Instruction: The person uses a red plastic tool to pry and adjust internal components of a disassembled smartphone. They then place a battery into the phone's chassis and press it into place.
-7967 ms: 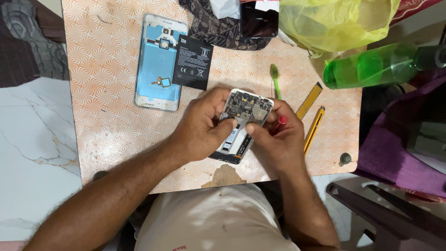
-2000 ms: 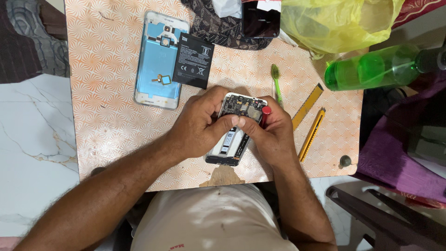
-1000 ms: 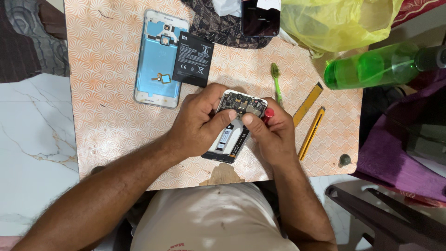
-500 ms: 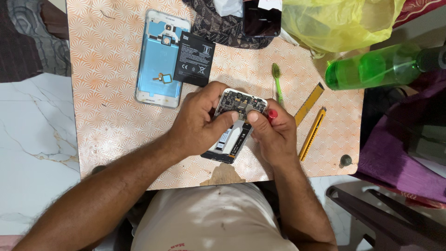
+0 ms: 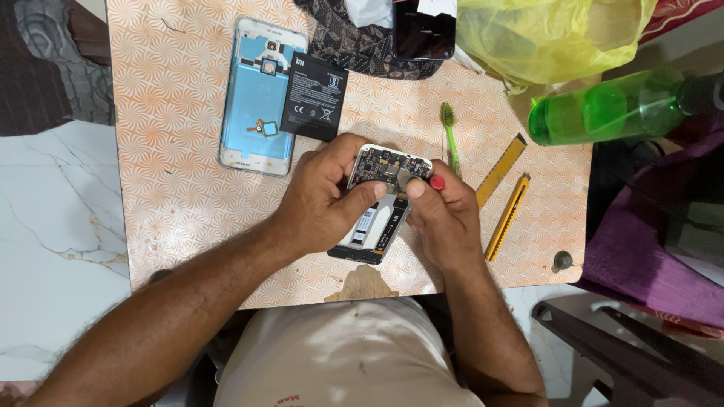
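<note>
Phone [image 5: 379,215], opened and backless, lies on the table [image 5: 173,196] between both hands, its circuit board bare at the far end and a pale metal frame nearer the person. Much of its near half is hidden under the left hand [image 5: 320,203], whose fingers curl around the left edge while the thumb presses across the middle. The right hand [image 5: 445,218] covers the right edge; its thumb and forefinger are pinched on a thin tool with a red cap [image 5: 437,182], and the tool's tip cannot be made out against the board. Whether any screw sits under it is too small to tell.

Just right of the right fingers lie two flat yellow blades [image 5: 507,207], slim and straight, side by side. Beyond the fingertips, touching nothing, rests a green toothbrush [image 5: 450,136]. Left of the left fingers and farther off lies a light blue back cover [image 5: 256,98], glossy and rounded at the corners, with a black rectangular battery [image 5: 314,96] overlapping its right edge. Farthest away, a dark patterned cloth [image 5: 362,49] carries a second dark phone [image 5: 424,30], cut off by the frame's top edge. Beside it sit a crumpled yellow plastic bag [image 5: 550,38] and a green translucent bottle [image 5: 611,105] lying on its side.
</note>
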